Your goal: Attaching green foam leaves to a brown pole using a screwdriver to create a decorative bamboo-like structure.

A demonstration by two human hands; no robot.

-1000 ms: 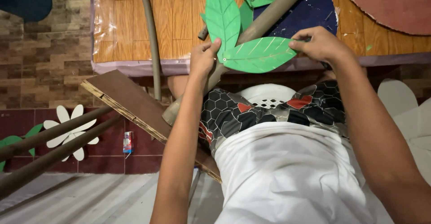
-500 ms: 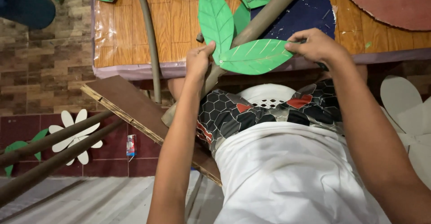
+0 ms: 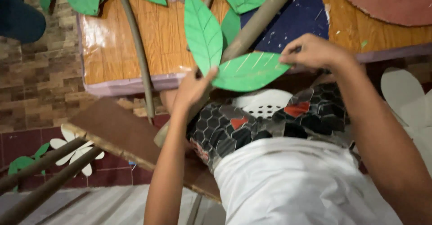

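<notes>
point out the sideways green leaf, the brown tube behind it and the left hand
sideways green leaf (image 3: 249, 72), head view, middle of its blade
brown tube (image 3: 263, 18), head view, upper stretch
left hand (image 3: 193, 90), head view, back of the hand

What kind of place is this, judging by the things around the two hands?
Probably a home craft corner for paper decorations. The left hand and right hand hold a green paper leaf over a wooden table; a brown rolled stem and tiled floor show.

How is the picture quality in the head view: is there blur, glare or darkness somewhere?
Head view: the right hand and left hand look softly motion-blurred while holding the green paper leaf; glare shines on the plastic-covered wooden table; the lower edge is dim and out of focus; straight edges bend slightly near the borders.
</notes>
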